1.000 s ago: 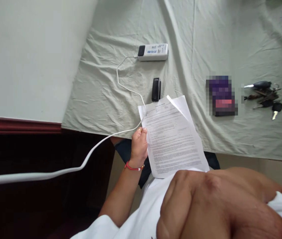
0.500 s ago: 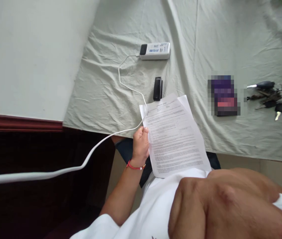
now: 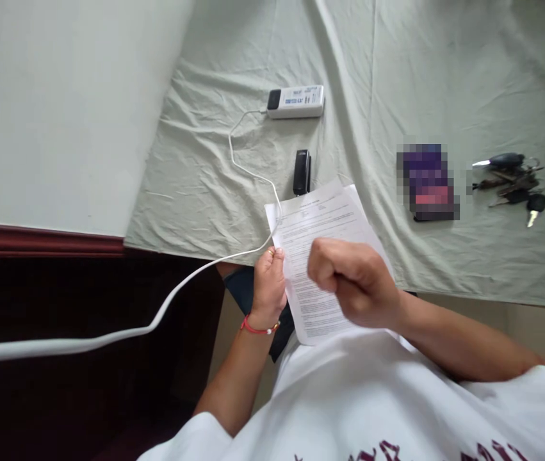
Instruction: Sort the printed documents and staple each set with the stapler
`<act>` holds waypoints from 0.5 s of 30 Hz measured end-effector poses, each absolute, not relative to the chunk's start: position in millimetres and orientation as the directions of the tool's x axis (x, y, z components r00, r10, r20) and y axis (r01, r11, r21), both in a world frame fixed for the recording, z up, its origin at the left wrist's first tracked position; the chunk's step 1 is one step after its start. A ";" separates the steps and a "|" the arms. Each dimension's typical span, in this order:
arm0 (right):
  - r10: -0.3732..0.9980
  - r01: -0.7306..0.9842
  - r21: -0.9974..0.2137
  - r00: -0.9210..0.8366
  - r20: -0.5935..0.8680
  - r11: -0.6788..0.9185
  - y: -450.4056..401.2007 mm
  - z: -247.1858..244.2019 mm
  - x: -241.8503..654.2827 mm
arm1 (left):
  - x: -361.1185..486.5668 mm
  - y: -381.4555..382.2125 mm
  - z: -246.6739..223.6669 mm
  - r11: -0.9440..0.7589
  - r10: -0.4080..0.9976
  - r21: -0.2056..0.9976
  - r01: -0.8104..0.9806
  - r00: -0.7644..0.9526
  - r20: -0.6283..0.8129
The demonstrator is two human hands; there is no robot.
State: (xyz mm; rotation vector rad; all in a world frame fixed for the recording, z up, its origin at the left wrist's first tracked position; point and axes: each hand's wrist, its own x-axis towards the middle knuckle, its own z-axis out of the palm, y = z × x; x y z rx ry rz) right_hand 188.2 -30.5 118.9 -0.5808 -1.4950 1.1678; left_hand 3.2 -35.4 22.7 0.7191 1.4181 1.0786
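My left hand (image 3: 270, 285), with a red string bracelet at the wrist, pinches the left edge of some printed sheets of paper (image 3: 320, 307). The sheets lean over the table's front edge toward my white shirt. Above their right part hangs my right hand (image 3: 356, 278), its fingers curled in; whether anything is inside them is hidden. Just past the top of the paper lies a black stapler (image 3: 301, 171). Farther back is a white power bank (image 3: 296, 102) with a white cable (image 3: 186, 282) plugged into its left end.
A table with a pale green cloth (image 3: 205, 179) spreads ahead. To the right lie a blurred-out phone (image 3: 430, 182) and a bunch of keys (image 3: 517, 179). The cable crosses the paper's left edge and runs off to the left, beside a white surface (image 3: 61, 115).
My right hand has moved from close in front of the camera, low on the right, out over the paper. My left hand still holds the sheets. The view has shifted slightly.
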 end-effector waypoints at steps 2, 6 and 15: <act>0.909 -0.137 -0.932 -0.214 0.358 0.334 -29.4 93.8 196.5 | 6.5 -37.0 31.6 0.352 0.912 0.920 -0.175 -0.158 -0.379; 0.977 0.130 -0.970 -0.081 0.197 0.206 -32.1 62.5 231.9 | 10.6 -42.6 54.5 0.327 0.917 0.914 -0.241 -0.151 -0.368; 0.976 0.161 -0.981 0.205 -0.073 -0.108 -24.3 52.2 273.8 | 22.5 -40.9 78.4 0.315 0.921 0.900 -0.300 -0.131 -0.366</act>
